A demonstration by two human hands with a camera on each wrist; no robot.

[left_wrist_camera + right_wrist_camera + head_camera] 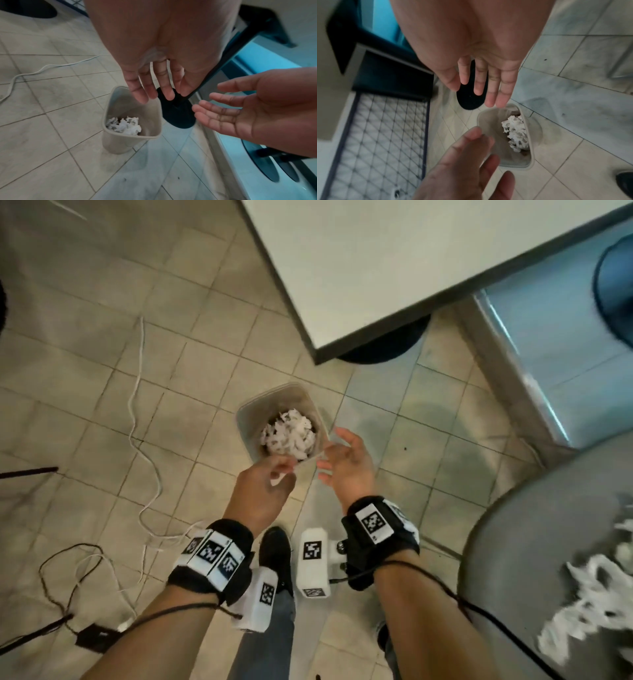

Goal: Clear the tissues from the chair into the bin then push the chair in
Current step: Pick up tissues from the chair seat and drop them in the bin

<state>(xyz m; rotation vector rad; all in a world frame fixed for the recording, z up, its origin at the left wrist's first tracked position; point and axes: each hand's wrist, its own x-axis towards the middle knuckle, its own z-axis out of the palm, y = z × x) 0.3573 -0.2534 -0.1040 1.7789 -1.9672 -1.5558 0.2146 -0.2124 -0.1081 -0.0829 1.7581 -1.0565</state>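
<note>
Both hands hang over the beige bin (247, 419) on the tiled floor; the left hand (262, 491) is empty, its fingers loosely extended; the right hand (346, 465) is spread wide and holds nothing. A wad of shredded tissues (289, 436) lies inside the bin; more tissues (589, 594) remain on the grey chair seat (513, 559) at the right, well apart from the bin. To do this well, I judge, gather the rest in one full two-handed scoop; release low over the bin so no shreds drift; only then push the chair toward the table (394, 261).
</note>
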